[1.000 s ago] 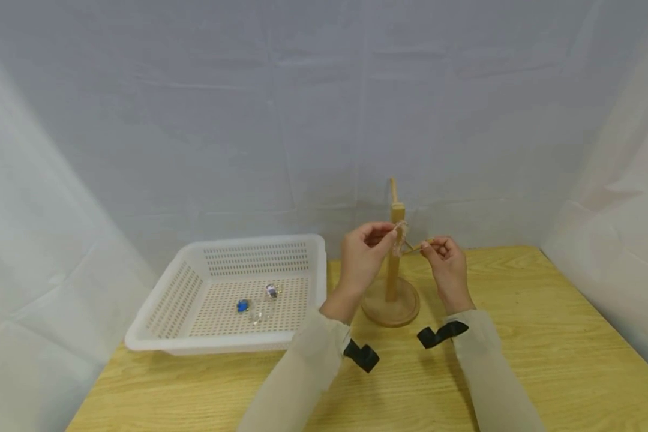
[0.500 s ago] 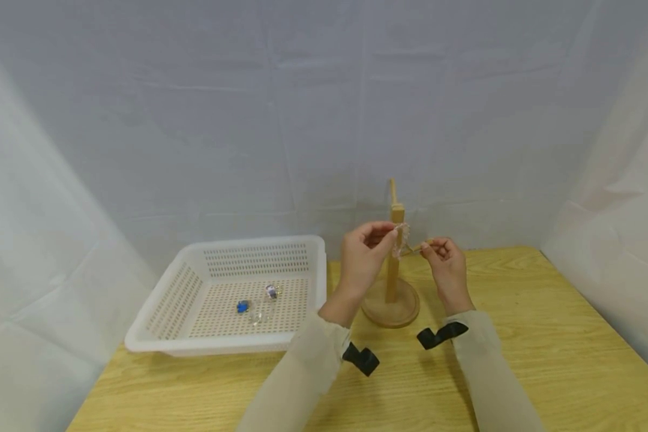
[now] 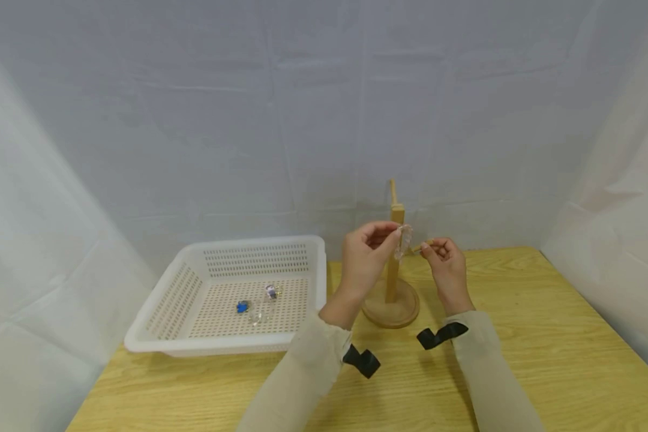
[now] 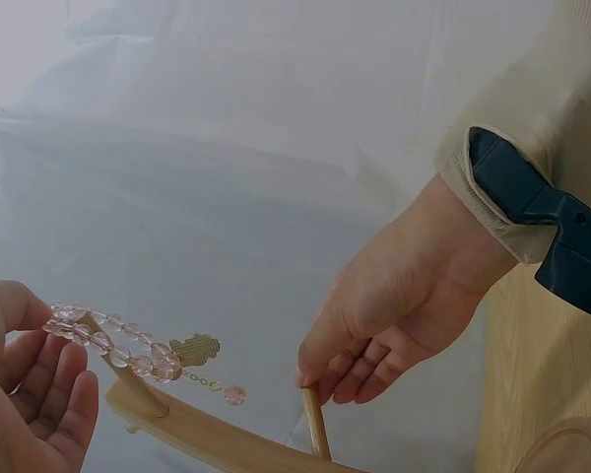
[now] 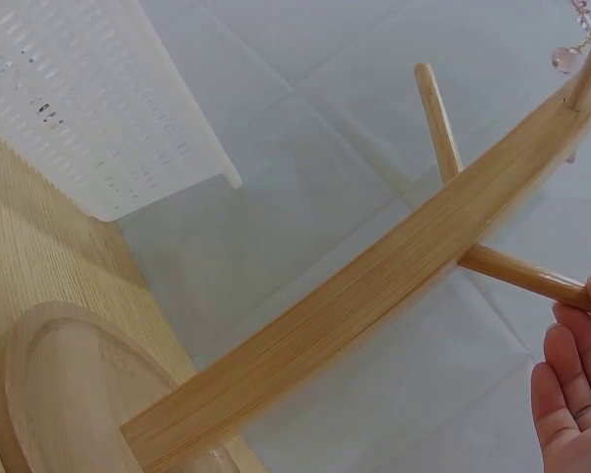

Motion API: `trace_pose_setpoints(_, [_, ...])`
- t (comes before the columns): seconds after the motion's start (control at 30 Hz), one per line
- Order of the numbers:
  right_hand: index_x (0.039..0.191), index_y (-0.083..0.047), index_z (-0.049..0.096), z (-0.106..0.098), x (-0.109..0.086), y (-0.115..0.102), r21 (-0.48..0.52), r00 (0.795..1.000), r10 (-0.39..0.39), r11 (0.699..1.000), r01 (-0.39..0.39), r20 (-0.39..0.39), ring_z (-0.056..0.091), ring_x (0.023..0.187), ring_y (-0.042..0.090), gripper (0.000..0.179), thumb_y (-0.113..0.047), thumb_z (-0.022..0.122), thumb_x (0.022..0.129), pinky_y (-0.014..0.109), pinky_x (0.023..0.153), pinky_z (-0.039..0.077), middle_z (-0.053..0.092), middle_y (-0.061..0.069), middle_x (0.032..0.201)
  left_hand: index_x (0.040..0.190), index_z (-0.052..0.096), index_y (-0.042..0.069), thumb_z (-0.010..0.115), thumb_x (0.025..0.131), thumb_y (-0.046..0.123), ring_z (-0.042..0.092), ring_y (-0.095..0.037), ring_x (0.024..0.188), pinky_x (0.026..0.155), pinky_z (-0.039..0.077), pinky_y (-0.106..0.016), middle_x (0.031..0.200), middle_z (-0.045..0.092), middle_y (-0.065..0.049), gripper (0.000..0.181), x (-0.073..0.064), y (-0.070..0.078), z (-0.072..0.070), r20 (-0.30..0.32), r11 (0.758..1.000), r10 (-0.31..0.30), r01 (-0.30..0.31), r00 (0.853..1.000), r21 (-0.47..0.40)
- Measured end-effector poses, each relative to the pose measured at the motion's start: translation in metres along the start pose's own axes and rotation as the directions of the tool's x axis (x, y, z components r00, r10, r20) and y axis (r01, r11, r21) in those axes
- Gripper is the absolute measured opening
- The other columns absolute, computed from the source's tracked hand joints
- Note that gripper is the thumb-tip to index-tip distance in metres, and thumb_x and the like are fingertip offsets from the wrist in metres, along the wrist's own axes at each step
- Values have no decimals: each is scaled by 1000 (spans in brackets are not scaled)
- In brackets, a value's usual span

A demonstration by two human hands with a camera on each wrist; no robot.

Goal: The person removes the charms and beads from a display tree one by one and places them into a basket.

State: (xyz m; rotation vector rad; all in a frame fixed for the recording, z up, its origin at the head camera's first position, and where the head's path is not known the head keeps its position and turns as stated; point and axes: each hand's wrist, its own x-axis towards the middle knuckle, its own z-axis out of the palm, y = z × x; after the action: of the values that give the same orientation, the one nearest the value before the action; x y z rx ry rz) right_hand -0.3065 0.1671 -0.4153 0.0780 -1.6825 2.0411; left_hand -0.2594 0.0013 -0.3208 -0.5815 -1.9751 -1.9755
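With thumb and fingers, my left hand (image 3: 363,255) pinches a bracelet of clear pink beads (image 4: 100,342). A gold charm (image 4: 195,349) and a short chain ending in a pink bead hang from it. In the left wrist view the loop appears to lie around the tip of an upper peg (image 4: 143,389) of a wooden stand (image 5: 325,345). My right hand (image 3: 447,270) pinches the end of a lower peg (image 5: 527,273) on the stand's right side. The stand is upright on its round base (image 3: 391,309).
A white perforated basket (image 3: 216,343) stands to the left on the wooden table (image 3: 545,336). Inside lie a blue item (image 3: 242,306), a clear beaded loop (image 3: 256,317) and a small whitish-purple piece (image 3: 272,291). White sheeting (image 3: 221,150) hangs behind and at both sides.
The bracelet in my left hand has shifted slightly right in the head view and its loop has turned a little. My right hand stays on the peg.
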Motion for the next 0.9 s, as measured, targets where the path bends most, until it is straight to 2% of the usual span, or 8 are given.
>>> trace_pose_setpoints(0.2, [91,-3,51,0,0,1,13,1000,-8,1000,8,5,61,72,7,9,-1,59,91,20,76,52,59,-7,75,97,70,-2,67,87,9,62,-11,74,69,53,-21,93,70,-15,16,-2,2,0,3,1000,4,-4,1000,-10])
trace_pose_setpoints(0.53, [88,-6,51,0,1,3,39,1000,-11,999,11,-6,62,71,8,11,1,60,90,17,74,51,58,-7,73,98,70,0,67,87,9,60,-6,73,68,52,-20,93,70,-12,15,-6,3,-3,42,1000,18,-17,999,-15])
trace_pose_setpoints(0.9, [93,-1,51,-1,0,1,2,1000,-9,1000,9,9,61,72,7,9,-3,59,91,20,76,52,59,-7,76,99,69,-2,66,88,8,59,-8,76,70,51,-20,94,68,-15,16,-13,1,-17,62,1000,-2,2,998,-3])
